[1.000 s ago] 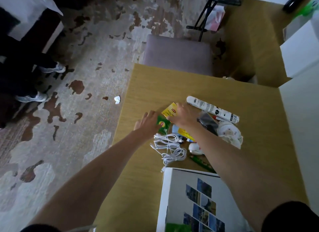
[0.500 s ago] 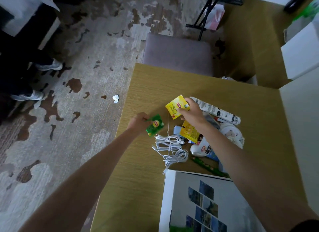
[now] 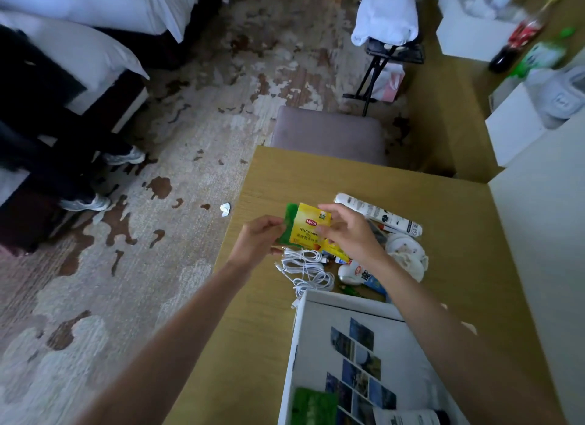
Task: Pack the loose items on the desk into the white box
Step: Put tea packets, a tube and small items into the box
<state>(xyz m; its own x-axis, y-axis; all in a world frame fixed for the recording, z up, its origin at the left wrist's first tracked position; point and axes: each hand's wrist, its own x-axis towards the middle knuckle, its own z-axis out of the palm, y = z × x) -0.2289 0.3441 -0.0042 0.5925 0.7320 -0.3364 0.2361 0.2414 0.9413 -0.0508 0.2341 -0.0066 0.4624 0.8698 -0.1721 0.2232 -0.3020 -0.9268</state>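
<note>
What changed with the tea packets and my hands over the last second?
Both hands lifted off the desk: the left hand picked up the green packet, the right hand the yellow packet, and brought them together, yellow overlapping green. The white cable, the white tube and the white box stayed put.

Arms: two, both bare from wrist to frame edge (no sleeve in view) | left hand (image 3: pixel 260 238): bare, no glove, ring or watch | right hand (image 3: pixel 349 233): bare, no glove, ring or watch
</note>
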